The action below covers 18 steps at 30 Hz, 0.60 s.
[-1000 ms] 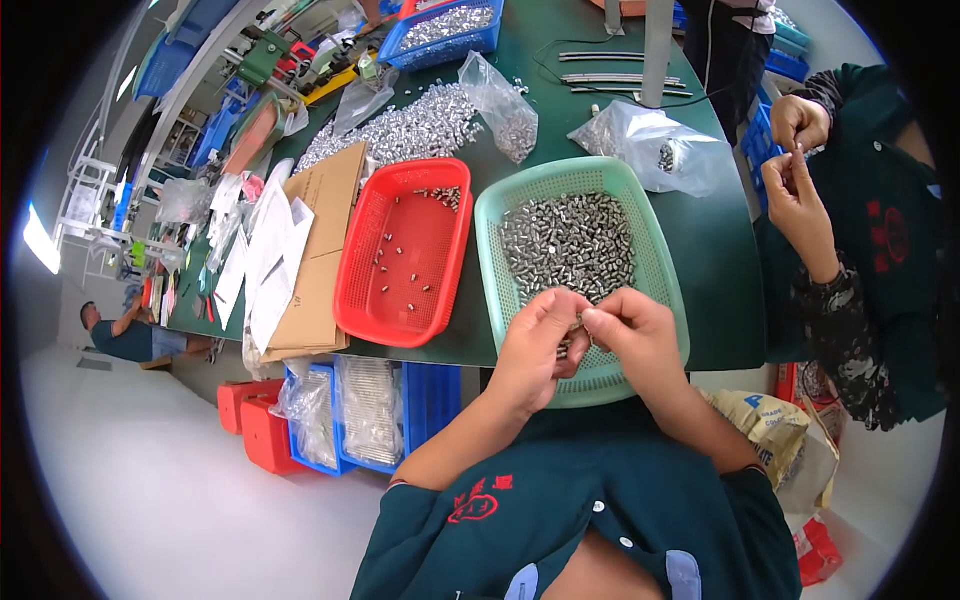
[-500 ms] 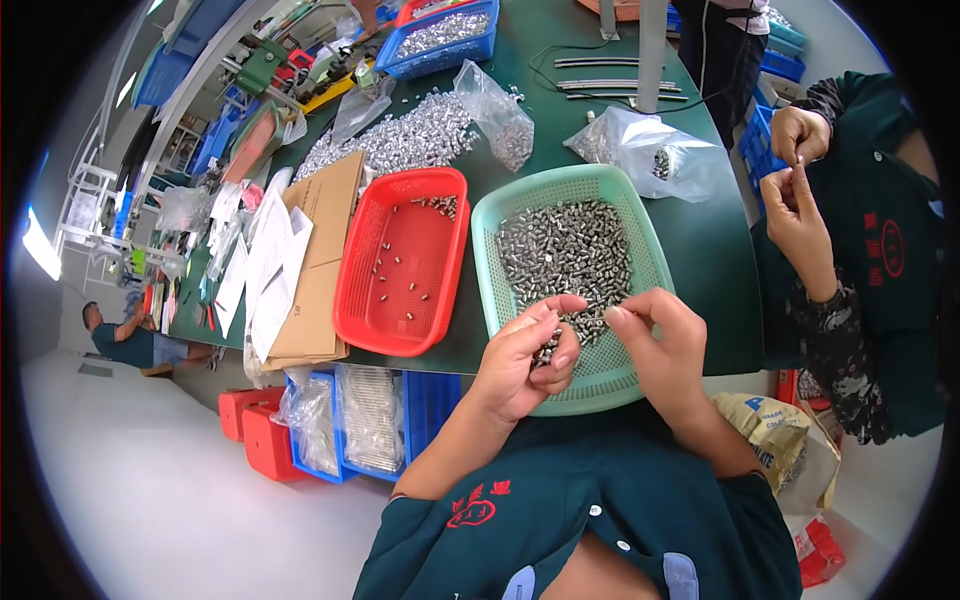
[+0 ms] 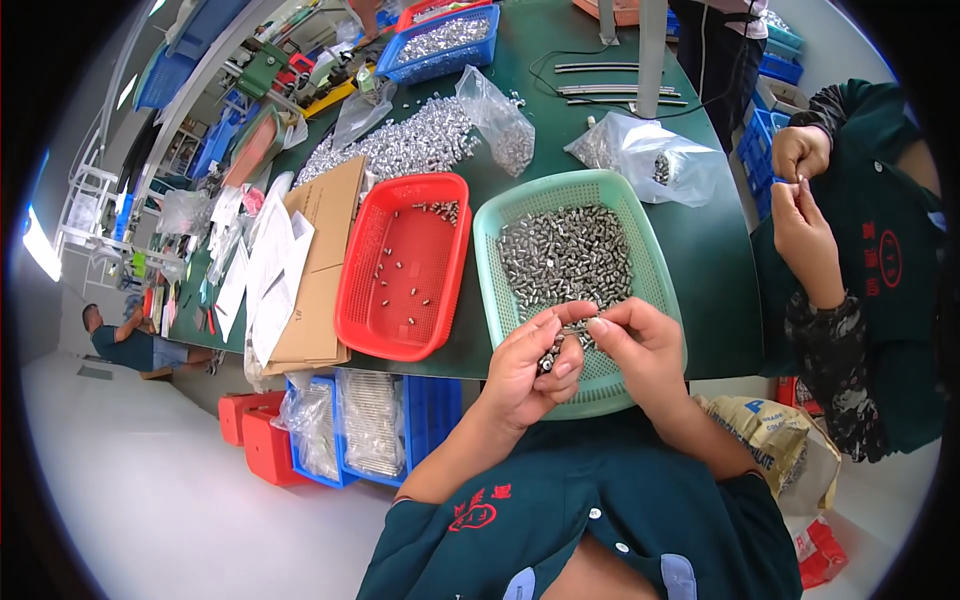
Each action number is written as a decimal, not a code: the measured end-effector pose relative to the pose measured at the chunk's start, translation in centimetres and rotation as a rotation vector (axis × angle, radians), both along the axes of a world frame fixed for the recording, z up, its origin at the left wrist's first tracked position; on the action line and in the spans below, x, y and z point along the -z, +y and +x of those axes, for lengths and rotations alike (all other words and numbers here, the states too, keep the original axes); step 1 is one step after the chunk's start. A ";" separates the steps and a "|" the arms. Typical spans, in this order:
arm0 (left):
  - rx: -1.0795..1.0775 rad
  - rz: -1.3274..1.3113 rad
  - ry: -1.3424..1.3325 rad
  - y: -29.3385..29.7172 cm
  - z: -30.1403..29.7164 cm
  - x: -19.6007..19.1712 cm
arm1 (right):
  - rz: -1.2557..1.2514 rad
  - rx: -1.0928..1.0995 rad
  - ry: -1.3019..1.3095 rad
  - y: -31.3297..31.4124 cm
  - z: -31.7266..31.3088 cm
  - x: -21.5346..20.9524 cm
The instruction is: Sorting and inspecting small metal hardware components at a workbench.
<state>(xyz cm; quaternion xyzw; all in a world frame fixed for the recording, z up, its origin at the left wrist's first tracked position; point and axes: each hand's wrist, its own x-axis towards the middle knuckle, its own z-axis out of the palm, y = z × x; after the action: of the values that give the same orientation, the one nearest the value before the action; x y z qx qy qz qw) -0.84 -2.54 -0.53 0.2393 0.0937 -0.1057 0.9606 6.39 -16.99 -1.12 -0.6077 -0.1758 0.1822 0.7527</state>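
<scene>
Fingertips of the left hand [image 3: 535,365] pinch small metal parts [image 3: 552,356], the right hand [image 3: 640,350] closing thumb and forefinger on the same cluster, both held just above the near end of a green mesh basket [image 3: 640,215] heaped with grey metal pieces [image 3: 565,255]. Working low over the basket looks wise, so a dropped piece falls back in. Beside it, one red mesh basket [image 3: 365,320] holds a scattering of pieces; two clear bags [image 3: 655,155] lie on the green table [image 3: 715,270]. A co-worker's two hands [image 3: 800,190] work at right.

small metal part [image 3: 548,362] half-hidden between fingers [image 3: 560,345]
</scene>
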 end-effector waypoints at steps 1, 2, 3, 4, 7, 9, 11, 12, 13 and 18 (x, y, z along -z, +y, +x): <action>-0.001 0.000 -0.002 0.0 0.0 0.0 | 0.000 -0.001 -0.002 0.0 0.0 0.0; -0.001 0.002 -0.009 0.0 0.0 0.1 | 0.006 0.002 0.011 -0.1 0.0 -0.1; -0.001 0.004 -0.015 0.0 0.0 0.1 | 0.012 0.006 0.024 -0.1 0.0 -0.2; 0.001 0.003 -0.016 0.0 0.0 0.2 | 0.012 0.008 0.023 -0.1 0.0 -0.3; 0.000 0.003 -0.026 0.0 0.0 0.2 | 0.013 -0.019 0.044 -0.1 -0.1 -0.4; 0.003 0.036 -0.035 0.0 0.0 0.1 | 0.030 -0.011 0.045 0.0 -0.1 -0.4; -0.004 0.046 -0.026 -0.2 0.0 0.2 | -0.040 0.007 -0.128 -0.2 0.0 -0.3; -0.010 0.056 -0.017 -0.2 0.0 0.2 | -0.110 0.026 -0.300 -0.3 0.0 -0.3; -0.010 0.057 -0.017 -0.4 0.0 0.2 | -0.109 0.026 -0.299 -0.2 0.0 -0.3; -0.040 0.222 0.009 -0.8 0.2 0.0 | 0.219 -0.186 0.257 0.3 -0.2 -0.2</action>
<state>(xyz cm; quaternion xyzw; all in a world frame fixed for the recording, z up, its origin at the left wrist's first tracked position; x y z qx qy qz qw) -0.67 -3.38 -0.53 0.3420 0.1137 -0.0764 0.9297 6.22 -16.66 -0.91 -0.4750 -0.1522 0.3069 0.8106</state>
